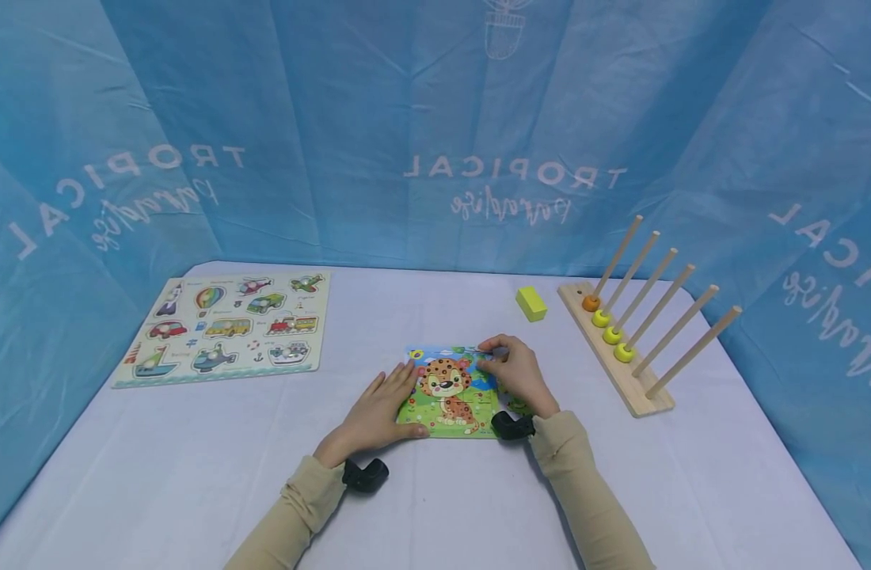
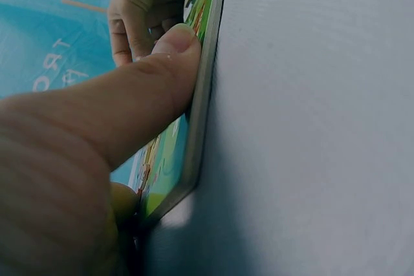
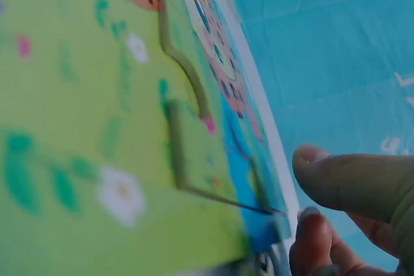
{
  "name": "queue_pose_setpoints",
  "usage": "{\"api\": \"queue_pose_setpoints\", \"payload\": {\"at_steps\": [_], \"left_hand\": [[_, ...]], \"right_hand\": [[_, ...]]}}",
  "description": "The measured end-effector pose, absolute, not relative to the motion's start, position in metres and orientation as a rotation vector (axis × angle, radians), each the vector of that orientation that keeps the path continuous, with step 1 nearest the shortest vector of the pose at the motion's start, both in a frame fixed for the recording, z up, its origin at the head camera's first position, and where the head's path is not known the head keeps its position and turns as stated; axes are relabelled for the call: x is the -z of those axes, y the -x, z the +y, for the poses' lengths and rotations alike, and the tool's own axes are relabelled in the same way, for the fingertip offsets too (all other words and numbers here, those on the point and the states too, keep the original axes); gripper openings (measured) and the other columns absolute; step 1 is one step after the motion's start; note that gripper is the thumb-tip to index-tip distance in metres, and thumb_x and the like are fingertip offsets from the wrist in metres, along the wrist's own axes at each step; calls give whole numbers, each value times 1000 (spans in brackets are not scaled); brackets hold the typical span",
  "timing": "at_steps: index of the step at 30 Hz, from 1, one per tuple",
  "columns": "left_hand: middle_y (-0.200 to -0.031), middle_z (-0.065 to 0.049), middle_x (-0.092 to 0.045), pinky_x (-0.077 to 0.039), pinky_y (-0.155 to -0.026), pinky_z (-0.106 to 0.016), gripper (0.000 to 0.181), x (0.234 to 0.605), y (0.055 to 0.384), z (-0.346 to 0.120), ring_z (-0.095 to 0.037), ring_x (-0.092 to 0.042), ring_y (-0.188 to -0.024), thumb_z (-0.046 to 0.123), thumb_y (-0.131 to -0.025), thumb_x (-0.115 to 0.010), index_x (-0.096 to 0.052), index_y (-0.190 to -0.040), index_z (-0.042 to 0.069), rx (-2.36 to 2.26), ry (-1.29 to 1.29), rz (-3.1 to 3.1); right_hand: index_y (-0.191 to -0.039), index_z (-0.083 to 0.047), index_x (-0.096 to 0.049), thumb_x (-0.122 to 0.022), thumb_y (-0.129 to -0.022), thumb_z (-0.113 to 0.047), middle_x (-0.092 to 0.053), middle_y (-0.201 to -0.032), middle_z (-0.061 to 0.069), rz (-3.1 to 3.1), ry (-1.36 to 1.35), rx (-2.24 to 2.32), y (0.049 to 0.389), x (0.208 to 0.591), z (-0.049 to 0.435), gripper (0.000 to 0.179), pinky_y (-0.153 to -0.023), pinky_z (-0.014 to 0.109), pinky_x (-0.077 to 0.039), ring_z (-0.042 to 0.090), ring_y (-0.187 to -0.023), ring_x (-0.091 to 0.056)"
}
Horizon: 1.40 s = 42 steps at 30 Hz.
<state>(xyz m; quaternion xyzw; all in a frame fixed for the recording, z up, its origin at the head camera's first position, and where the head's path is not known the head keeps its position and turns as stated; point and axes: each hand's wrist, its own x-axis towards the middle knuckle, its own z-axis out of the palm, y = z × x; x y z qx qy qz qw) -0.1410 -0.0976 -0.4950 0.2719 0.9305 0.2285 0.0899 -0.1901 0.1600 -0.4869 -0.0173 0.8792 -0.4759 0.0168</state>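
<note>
Leopard puzzle (image 1: 451, 405) is laid flat approx. mid-bench (image 1: 450, 507), its L side pressed by L hand (image 1: 380, 410), fingers spread. Top R corner is met by R hand (image 1: 519, 370), fingers bent; whether anything's pinched can't be told.

In the head view the left hand (image 1: 378, 408) covers part of the puzzle's (image 1: 450, 396) left edge, and the right hand (image 1: 517, 372) hides its upper right corner, so any pinch there cannot be told. Only a bit of 1 green thing (image 1: 515, 403) shows beneath the right wrist. The board's (image 1: 257, 369) lettering is too small to read. The bottom edge cuts 2 sleeves (image 1: 592, 483). The right wrist view blurs the puzzle and crops its left side.
</note>
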Motion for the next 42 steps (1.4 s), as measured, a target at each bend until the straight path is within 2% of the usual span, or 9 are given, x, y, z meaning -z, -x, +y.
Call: {"api": "queue_pose_setpoints", "payload": {"at_steps": [5,10,17,23,27,31,34,38,42], "left_hand": [[-154,-8,-6,-2,-115,-44,97,495,140,-97,-24,-5,-142,56,-80,-62,-15,-147,5,-676,-806,2763],[-154,-8,-6,-2,-115,-44,97,496,141,-95,-24,-5,-142,56,-80,-61,-14,-147,5,-675,-818,2766],[-154,-10,-9,-3,-115,-44,96,497,141,-94,-25,-6,-142,54,-80,-62,-17,-147,4,-675,-819,2775],[-154,-11,-8,-4,-115,-45,95,497,142,-95,-26,-6,-142,54,-80,-62,-17,-147,3,-661,-818,2778],[-155,-9,-6,-2,-115,-44,96,497,142,-97,-25,-5,-142,55,-80,-61,-15,-147,4,-654,-804,2775],[-155,-8,-5,-1,-115,-44,96,496,142,-98,-24,-4,-142,56,-80,-61,-14,-147,5,-653,-797,2770],[-155,-9,-6,-2,-115,-44,97,496,141,-98,-25,-5,-142,56,-80,-61,-15,-147,4,-660,-802,2771],[-155,-8,-6,-2,-115,-44,97,496,141,-97,-24,-5,-142,56,-80,-61,-15,-147,4,-667,-803,2768],[-155,-8,-6,-2,-115,-44,97,496,141,-97,-24,-4,-142,56,-80,-61,-14,-147,5,-668,-808,2769]], "right_hand": [[-108,-10,-63,-67,-85,-17,-62,-101,10,2643,50,1585,189,487,175,24,-55,28,-49,18,-72,-61],[-110,-8,-62,-64,-88,-20,-60,-110,11,2661,26,1571,185,486,197,25,-56,28,-48,21,-77,-59],[-117,-9,-60,-63,-89,-27,-63,-108,10,2653,43,1487,176,492,234,34,-80,34,-46,23,-97,-56],[-131,-6,-48,-68,-85,-24,-63,-103,12,2489,207,1470,173,496,256,53,-73,27,-48,18,-89,-58],[-136,-3,-39,-76,-76,-16,-59,-97,14,2447,344,1467,174,494,251,72,-61,23,-46,16,-72,-53],[-135,-5,-42,-84,-67,-19,-51,-91,8,2533,400,1330,173,490,240,81,-58,22,-40,16,-68,-44],[-128,-7,-50,-84,-66,-23,-50,-87,7,2572,371,1279,172,488,236,72,-59,24,-40,17,-72,-44],[-113,-10,-61,-79,-73,-27,-57,-87,6,2565,210,1354,172,491,240,48,-58,26,-43,17,-72,-49],[-102,-9,-62,-74,-79,-32,-60,-82,5,2568,49,1476,174,496,246,35,-56,23,-42,15,-67,-50]]}}
